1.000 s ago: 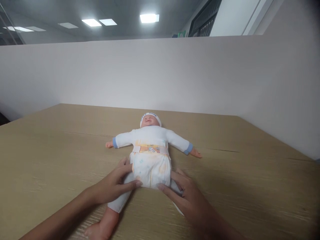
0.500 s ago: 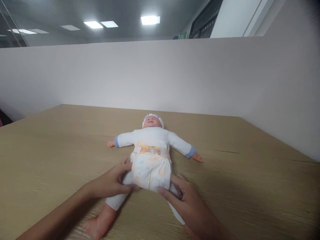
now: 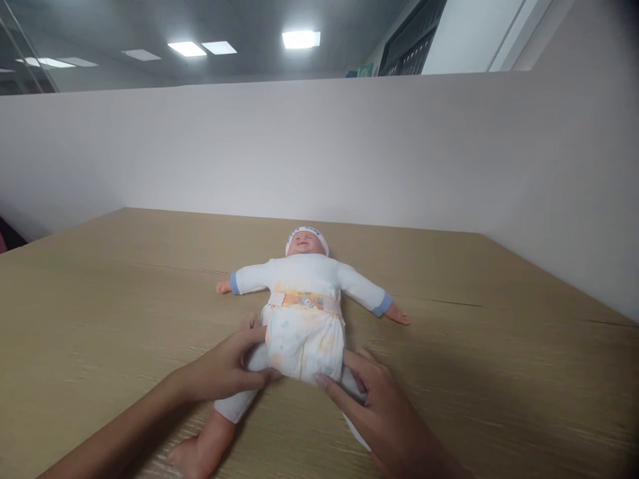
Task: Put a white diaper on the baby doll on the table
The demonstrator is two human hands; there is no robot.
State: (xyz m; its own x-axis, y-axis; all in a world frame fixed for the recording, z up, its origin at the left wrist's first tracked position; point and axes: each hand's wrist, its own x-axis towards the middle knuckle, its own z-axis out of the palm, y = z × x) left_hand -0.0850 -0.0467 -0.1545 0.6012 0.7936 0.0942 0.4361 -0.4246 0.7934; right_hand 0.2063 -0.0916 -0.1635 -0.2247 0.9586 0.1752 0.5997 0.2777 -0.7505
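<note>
A baby doll point(image 3: 312, 269) lies on its back with its arms spread, dressed in a white suit with blue cuffs and a white cap. Round its hips is a patterned diaper point(image 3: 304, 342), its orange front band fastened over the belly. My left hand point(image 3: 232, 362) curls about the doll's thigh on the left, fingers and thumb at the diaper's leg edge. On the other side, my right hand point(image 3: 372, 392) pinches the opposite leg edge. That hand hides most of the doll's leg on the right. A bare foot point(image 3: 200, 449) shows at the lower left.
The doll rests on a wide wood-grain table point(image 3: 124, 299) with thin seams across it. Behind the table rises a pale partition point(image 3: 299, 146), which continues along the right side. A dark object point(image 3: 10, 238) shows at the far left edge.
Almost nothing differs. The view has shifted very slightly, and both hands keep their places at the diaper's leg edges.
</note>
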